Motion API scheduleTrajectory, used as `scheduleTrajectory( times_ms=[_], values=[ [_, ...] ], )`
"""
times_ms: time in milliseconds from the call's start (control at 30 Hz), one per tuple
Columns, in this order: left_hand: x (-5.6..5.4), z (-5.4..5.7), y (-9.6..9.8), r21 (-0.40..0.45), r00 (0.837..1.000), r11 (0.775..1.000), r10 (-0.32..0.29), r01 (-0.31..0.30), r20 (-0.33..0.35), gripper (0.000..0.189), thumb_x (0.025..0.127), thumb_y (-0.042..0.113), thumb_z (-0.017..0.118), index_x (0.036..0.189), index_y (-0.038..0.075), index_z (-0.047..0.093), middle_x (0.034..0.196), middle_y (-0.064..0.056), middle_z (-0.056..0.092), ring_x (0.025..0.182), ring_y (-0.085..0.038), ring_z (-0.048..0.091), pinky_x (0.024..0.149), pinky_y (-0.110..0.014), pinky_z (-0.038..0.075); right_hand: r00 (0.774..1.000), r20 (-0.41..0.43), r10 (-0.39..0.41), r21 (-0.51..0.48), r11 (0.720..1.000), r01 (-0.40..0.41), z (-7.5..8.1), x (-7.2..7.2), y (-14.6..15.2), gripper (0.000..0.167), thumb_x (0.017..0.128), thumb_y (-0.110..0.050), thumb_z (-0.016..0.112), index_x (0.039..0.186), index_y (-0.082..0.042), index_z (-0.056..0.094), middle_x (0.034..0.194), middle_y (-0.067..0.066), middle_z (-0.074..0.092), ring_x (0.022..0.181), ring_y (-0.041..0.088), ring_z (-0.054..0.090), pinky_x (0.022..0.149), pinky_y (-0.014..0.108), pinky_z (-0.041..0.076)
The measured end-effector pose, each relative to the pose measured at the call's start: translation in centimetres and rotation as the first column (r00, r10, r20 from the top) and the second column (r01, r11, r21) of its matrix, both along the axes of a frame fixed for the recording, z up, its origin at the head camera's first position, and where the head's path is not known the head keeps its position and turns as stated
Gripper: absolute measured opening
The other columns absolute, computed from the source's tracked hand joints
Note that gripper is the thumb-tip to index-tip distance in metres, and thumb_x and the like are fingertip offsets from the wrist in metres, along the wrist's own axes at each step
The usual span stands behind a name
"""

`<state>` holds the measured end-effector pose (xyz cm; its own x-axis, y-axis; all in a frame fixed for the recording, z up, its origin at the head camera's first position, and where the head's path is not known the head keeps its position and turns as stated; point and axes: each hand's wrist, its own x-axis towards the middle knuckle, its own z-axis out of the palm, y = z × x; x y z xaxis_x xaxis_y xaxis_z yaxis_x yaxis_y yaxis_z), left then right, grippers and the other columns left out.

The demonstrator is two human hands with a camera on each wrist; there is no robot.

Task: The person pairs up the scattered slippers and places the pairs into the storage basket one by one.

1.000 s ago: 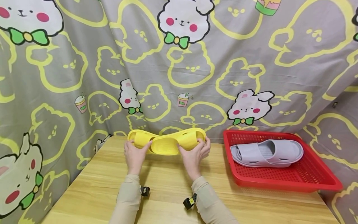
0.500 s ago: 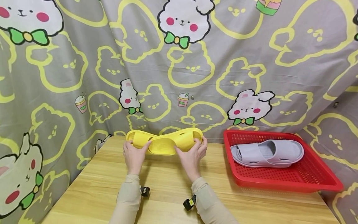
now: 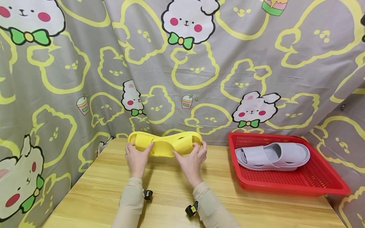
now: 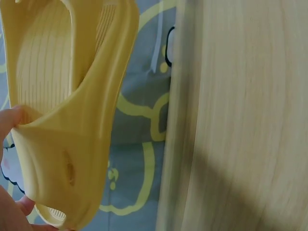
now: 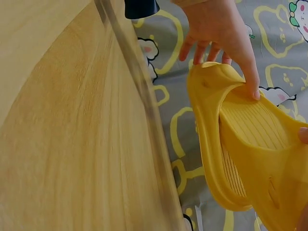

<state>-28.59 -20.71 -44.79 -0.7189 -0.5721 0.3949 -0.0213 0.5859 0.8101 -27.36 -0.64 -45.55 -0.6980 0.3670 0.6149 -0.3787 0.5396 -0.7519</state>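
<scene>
Two yellow slippers meet lengthwise near the table's back edge, toe ends outward, one partly overlapping the other. The left hand (image 3: 137, 160) grips the left yellow slipper (image 3: 144, 142), thumb on the strap's edge and fingers at the toe end. On the right yellow slipper (image 3: 183, 145), the right hand (image 3: 191, 162) has its thumb at the opening and its fingers round the toe. From the left wrist, the near strap (image 4: 62, 159) shows with a slot in its side. The right wrist view shows the right hand's fingers behind the toe and its thumb in the foot opening.
A red perforated basket (image 3: 285, 190) stands at the table's right side. Grey slippers (image 3: 256, 155) lie in it, fitted together. Behind the wooden table (image 3: 168, 196) hangs a grey patterned curtain (image 3: 159, 76). Small black cameras sit on both wrists.
The right hand has moved left, pushing the right yellow slipper further over the left one, so the pair looks shorter. The left hand has shifted only slightly left.
</scene>
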Motion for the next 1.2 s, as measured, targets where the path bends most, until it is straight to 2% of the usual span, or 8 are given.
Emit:
scheduleTrajectory(
  times_ms=[233,367,600,867,1000,1200],
  values=[
    [0.1,0.2,-0.4,0.015,0.999,1.0,0.003,-0.004,0.032,0.091,0.066,0.066,0.078,0.12,0.0,0.046,0.119,-0.02,0.05,0.109,-0.042,0.051,0.092,-0.055,0.043,0.999,0.013,0.047,0.026,0.999,-0.048,-0.1,0.0,0.1,0.084,0.059,-0.042,0.092,0.116,-0.005,0.043,0.15,0.021,0.019,0.137,0.037,0.021,0.107,0.054,0.023],
    [0.3,0.5,-0.9,0.037,0.999,0.999,0.011,-0.013,0.045,0.093,0.065,0.068,0.077,0.12,0.001,0.046,0.119,-0.02,0.051,0.11,-0.042,0.052,0.091,-0.055,0.044,0.993,-0.034,0.109,0.07,0.992,-0.106,-0.2,0.0,0.2,0.085,0.062,-0.041,0.091,0.12,-0.004,0.041,0.155,0.023,0.014,0.143,0.037,0.019,0.112,0.057,0.024],
    [0.6,0.9,-1.7,0.035,0.999,0.999,0.012,-0.013,0.049,0.091,0.066,0.065,0.079,0.12,0.0,0.046,0.118,-0.02,0.05,0.108,-0.042,0.052,0.09,-0.054,0.044,0.976,-0.126,0.178,0.176,0.972,-0.155,-0.3,-0.2,0.5,0.096,0.065,-0.033,0.091,0.139,-0.007,0.036,0.155,0.025,0.015,0.144,0.037,0.021,0.112,0.057,0.029],
    [0.5,0.9,-2.4,0.007,0.998,1.0,0.02,-0.02,0.057,0.094,0.065,0.068,0.078,0.122,-0.001,0.047,0.119,-0.021,0.051,0.109,-0.042,0.052,0.09,-0.054,0.045,0.968,-0.117,0.221,0.294,0.939,-0.179,-0.4,-0.5,1.0,0.108,0.061,-0.028,0.093,0.148,-0.014,0.03,0.157,0.026,0.011,0.146,0.04,0.014,0.114,0.06,0.024],
    [0.7,1.1,-2.7,-0.01,0.996,0.999,0.036,-0.035,0.083,0.094,0.064,0.069,0.077,0.121,0.001,0.047,0.118,-0.019,0.053,0.107,-0.042,0.053,0.086,-0.054,0.046,0.974,-0.079,0.211,0.395,0.904,-0.164,-0.6,-0.6,1.2,0.115,0.059,-0.027,0.094,0.151,-0.02,0.027,0.16,0.022,0.006,0.147,0.042,0.009,0.115,0.062,0.019],
    [1.0,1.4,-3.1,-0.046,0.993,0.998,0.037,-0.032,0.116,0.094,0.065,0.072,0.075,0.122,0.002,0.049,0.117,-0.019,0.054,0.107,-0.042,0.055,0.083,-0.053,0.048,0.98,-0.055,0.191,0.577,0.807,-0.125,-0.7,-0.6,1.5,0.121,0.058,-0.021,0.094,0.154,-0.024,0.022,0.16,0.022,0.002,0.147,0.045,0.005,0.116,0.061,0.011]
  ],
)
